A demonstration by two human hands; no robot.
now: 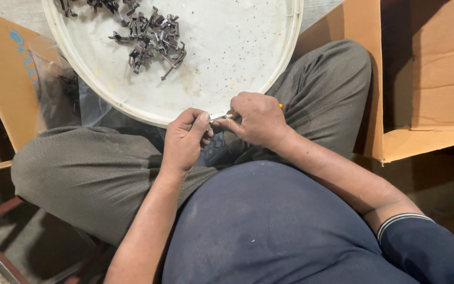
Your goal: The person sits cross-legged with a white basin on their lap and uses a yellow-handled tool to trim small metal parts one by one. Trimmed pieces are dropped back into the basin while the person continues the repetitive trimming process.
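- Hands meet over the lap, just near of the tray's rim, so the work sits close to the eyes and whatever drops would likely land on cloth or tray.
- Left hand (pixel 185 141) curls shut around a small dark part (pixel 209 128); only a tip shows between thumb and forefinger, and the pinch steadies it against the other hand.
- Right hand (pixel 258 120) closes on a thin tool (pixel 227 116) with an orange end (pixel 281 106) showing at the far side of the knuckles; its metal point reaches left to touch the part. The fingers (pixel 237 126) wrap it tight, probably for fine control.
- Tray (pixel 285 60), round and white, rests on the knees, far of the hands; its raised rim keeps loose pieces from rolling off.
- Pile (pixel 151 37) of dark metal clips lies at the far left of the tray, well apart from the hands, within easy reach of the left arm.
- Bag (pixel 59 89), clear plastic, sits left of the tray beside a cardboard flap, with more dark pieces dimly seen inside.
- Box (pixel 437 73), open cardboard, stands at the right, beside the right knee; what it holds cannot be seen.
- Legs fold crosswise under the tray, serving as its support in place of a bench.
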